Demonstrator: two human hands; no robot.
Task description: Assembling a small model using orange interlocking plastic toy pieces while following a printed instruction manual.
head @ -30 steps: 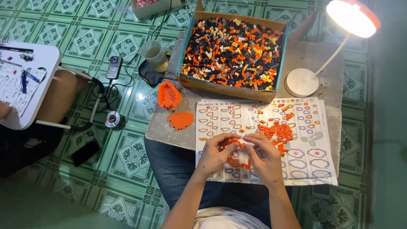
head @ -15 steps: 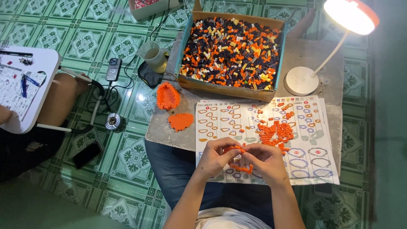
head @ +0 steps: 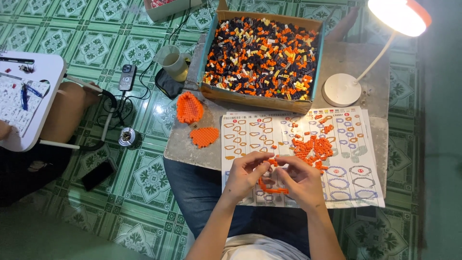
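A: Nearest the camera, what do the hands hold?

B: The left hand [head: 244, 174] and right hand [head: 299, 179] meet over the lower edge of the printed paper instruction sheet with coloured outline shapes [head: 344, 159]. Both are pinched closed on a curved strip of small orange plastic bricks [head: 270, 188], which arcs between and below the fingertips, lifted just above the sheet.

A: Finger state?

B: Curled tight, thumbs and forefingers pressed on the strip's upper end. The rest of the strip hangs free below.

A: Next outward?

B: A loose heap of small orange bricks [head: 315, 147] lies on the sheet, just beyond the right hand. The sheet lies on a grey stone slab [head: 183, 149]. Left of the sheet sit two finished orange brick pieces: a flat rounded plate [head: 204, 136] and, beyond it, a domed shell [head: 188, 107].

A: Farthest?

B: An open cardboard box with blue sides, full of mixed orange, black and grey bricks [head: 262, 53], touches the sheet's top edge. To its right stands a white desk lamp with a round base [head: 341, 89], lit. Left of the box, a pale cup [head: 173, 61].
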